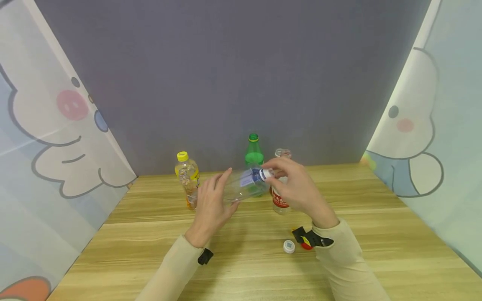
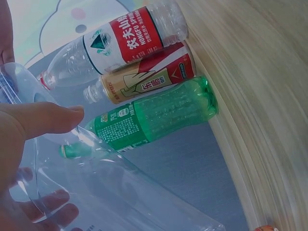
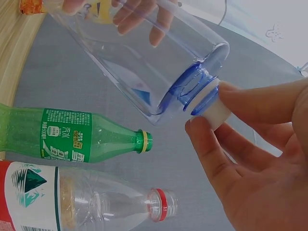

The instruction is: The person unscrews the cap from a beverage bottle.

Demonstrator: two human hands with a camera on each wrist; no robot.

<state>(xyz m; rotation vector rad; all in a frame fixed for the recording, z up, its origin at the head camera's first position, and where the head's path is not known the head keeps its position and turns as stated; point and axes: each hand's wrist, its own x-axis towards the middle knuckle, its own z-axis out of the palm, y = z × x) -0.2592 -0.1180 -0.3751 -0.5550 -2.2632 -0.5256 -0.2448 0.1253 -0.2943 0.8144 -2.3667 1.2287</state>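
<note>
A clear bottle [image 1: 237,187] with a blue neck is held tilted above the table, its neck toward the right. My left hand [image 1: 212,205] grips its body, thumb on one side and fingers on the other, as the left wrist view also shows. At the neck, my right hand [image 1: 297,184] pinches the white cap [image 3: 216,113] between thumb and fingers; the cap sits on the mouth. Behind the held bottle stand a green bottle [image 1: 254,156] without a cap and a clear bottle with a red label [image 1: 280,201], its mouth uncapped.
At the left stands a yellow-capped bottle [image 1: 187,175]. A red and tan bottle [image 2: 144,77] stands between the green and red-labelled ones. A white cap [image 1: 288,246] lies near the front, and a red cap [image 1: 306,246] lies by the right wrist strap. A grey panel [image 1: 233,83] rises behind.
</note>
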